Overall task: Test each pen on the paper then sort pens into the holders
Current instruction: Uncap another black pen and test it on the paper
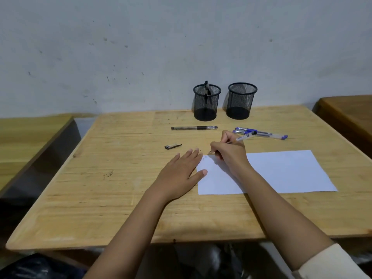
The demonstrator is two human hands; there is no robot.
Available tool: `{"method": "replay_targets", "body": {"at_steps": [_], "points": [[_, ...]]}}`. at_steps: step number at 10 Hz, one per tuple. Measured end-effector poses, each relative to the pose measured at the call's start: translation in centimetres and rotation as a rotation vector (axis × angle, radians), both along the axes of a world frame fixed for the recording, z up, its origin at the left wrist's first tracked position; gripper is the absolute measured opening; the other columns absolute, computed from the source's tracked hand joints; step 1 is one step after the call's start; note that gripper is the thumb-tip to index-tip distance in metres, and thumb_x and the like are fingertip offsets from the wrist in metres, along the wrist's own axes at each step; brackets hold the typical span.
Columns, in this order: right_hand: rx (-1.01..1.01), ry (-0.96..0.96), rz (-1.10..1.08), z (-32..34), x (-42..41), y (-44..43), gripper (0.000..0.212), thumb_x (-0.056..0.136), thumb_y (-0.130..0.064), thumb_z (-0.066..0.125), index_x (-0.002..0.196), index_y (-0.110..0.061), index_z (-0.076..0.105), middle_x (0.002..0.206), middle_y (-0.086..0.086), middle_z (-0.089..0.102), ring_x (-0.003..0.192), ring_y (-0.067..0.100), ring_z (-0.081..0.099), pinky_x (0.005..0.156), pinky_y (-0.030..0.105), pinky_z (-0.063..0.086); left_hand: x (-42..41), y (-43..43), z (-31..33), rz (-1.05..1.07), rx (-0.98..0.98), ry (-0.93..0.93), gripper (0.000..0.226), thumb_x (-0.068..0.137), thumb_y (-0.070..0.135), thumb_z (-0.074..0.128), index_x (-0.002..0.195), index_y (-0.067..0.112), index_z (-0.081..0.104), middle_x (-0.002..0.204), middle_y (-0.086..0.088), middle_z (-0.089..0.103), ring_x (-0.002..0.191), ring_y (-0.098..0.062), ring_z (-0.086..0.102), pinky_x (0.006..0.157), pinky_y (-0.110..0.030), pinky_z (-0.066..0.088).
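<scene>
My right hand (229,152) grips a clear pen (244,136) with a black end, its tip on the top left corner of the white paper (281,172), where small scribbles show. My left hand (181,174) lies flat with straight fingers on the table, its thumb on the paper's left edge. A black pen cap (172,146) lies loose beyond my left hand. A black pen (194,128) lies in front of two black mesh holders. The left holder (206,105) has one black pen in it; the right holder (240,101) looks empty. Blue pens (263,133) lie behind my right hand.
The wooden table (120,198) stands against a pale wall. Other wooden tables flank it: one on the left (24,137), one on the right (348,111). A small ink mark (108,174) is on the tabletop left of my hand.
</scene>
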State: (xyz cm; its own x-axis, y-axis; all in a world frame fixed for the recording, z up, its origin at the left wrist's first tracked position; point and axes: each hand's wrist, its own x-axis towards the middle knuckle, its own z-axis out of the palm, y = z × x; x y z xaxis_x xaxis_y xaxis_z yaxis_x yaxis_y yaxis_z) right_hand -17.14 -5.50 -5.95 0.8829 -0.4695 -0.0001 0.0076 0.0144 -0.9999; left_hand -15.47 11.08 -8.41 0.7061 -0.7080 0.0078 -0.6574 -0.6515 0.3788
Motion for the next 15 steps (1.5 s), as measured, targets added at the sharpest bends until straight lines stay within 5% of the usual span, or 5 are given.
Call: {"method": "replay_targets", "body": {"at_steps": [2, 15], "points": [[-0.184, -0.004, -0.005, -0.5, 0.8, 0.3, 0.034, 0.063, 0.009, 0.059, 0.055, -0.011, 0.033, 0.056, 0.009, 0.029, 0.048, 0.016, 0.032, 0.043, 0.019, 0.033, 0.1, -0.1, -0.2, -0.005, 0.033, -0.018, 0.059, 0.098, 0.049, 0.025, 0.150, 0.027, 0.009, 0.159, 0.012, 0.001, 0.145, -0.001, -0.004, 0.118, -0.026, -0.003], [-0.260, -0.015, -0.019, -0.9, 1.1, 0.1, 0.038, 0.063, 0.008, 0.058, 0.052, -0.013, 0.028, 0.055, 0.007, 0.025, 0.055, 0.019, 0.028, 0.051, 0.025, 0.028, 0.0, -0.2, 0.0, -0.001, 0.049, -0.022, 0.059, 0.098, 0.050, 0.023, 0.150, 0.027, 0.008, 0.159, 0.012, 0.000, 0.145, -0.001, -0.005, 0.115, -0.024, -0.006]]}}
